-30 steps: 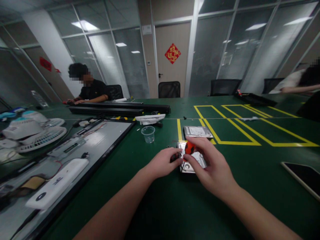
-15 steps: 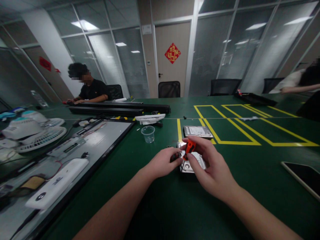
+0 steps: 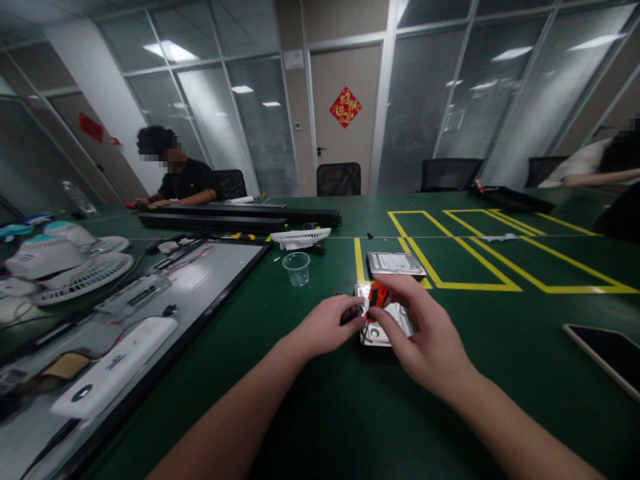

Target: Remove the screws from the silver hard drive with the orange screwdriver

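Note:
A silver hard drive lies on the green table, partly covered by both hands. My right hand is closed on a screwdriver with an orange-and-black handle, held tilted over the drive. The screwdriver's tip is hard to make out. At the drive's left edge, my left hand is closed in a pinch, fingertips close to the tool. A small dark thing shows by those fingers, too unclear to name. Just behind lies a second hard drive, label side up.
A clear plastic cup and a white slotted part stand left of the drives. A large metal panel with a white power strip fills the left. A phone lies right. A person sits across the table.
The screwdriver handle leans further over to the left, and my right fingers have shifted slightly left and down with it. My left hand has hardly moved.

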A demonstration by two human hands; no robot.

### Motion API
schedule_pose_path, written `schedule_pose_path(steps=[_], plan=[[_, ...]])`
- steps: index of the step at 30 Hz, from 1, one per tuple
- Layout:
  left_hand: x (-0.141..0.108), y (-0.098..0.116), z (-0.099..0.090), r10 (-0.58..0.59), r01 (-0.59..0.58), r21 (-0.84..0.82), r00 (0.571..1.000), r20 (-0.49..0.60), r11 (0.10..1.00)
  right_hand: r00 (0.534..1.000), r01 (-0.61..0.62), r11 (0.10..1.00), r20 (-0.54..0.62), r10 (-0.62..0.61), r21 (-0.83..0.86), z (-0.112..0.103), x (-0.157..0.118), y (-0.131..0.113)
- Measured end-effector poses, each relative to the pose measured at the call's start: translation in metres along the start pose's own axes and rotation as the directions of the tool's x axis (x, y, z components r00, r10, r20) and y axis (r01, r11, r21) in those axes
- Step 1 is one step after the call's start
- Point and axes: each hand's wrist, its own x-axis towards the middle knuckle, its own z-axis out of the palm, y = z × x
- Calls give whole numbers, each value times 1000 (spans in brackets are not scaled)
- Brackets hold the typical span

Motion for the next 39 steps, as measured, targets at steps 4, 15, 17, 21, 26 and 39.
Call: schedule_pose_path(steps=[4, 15, 17, 21, 26, 39], plan=[[0, 1, 0, -11, 11, -11, 1000, 2, 1000, 999, -45, 999, 24, 44, 20, 1, -3, 2], [0, 1, 0, -22, 22, -67, 1000, 11, 997, 994, -98, 987, 69, 89, 130, 2, -7, 2], [-1, 0, 0, -14, 14, -78, 1000, 10, 997, 995, -88, 988, 60, 81, 128, 2, -7, 2], [-1, -2, 1, -2, 2, -93, 1000, -1, 996, 995, -86, 989, 49, 81, 118, 4, -7, 4], [-1, -2, 1, -6, 7, -81, 1000, 11, 997, 995, -100, 989, 41, 96, 109, 4, -7, 4], [-1, -3, 0, 34, -34, -44, 999, 2, 998, 993, -118, 979, 0, 119, 169, 8, -7, 8]])
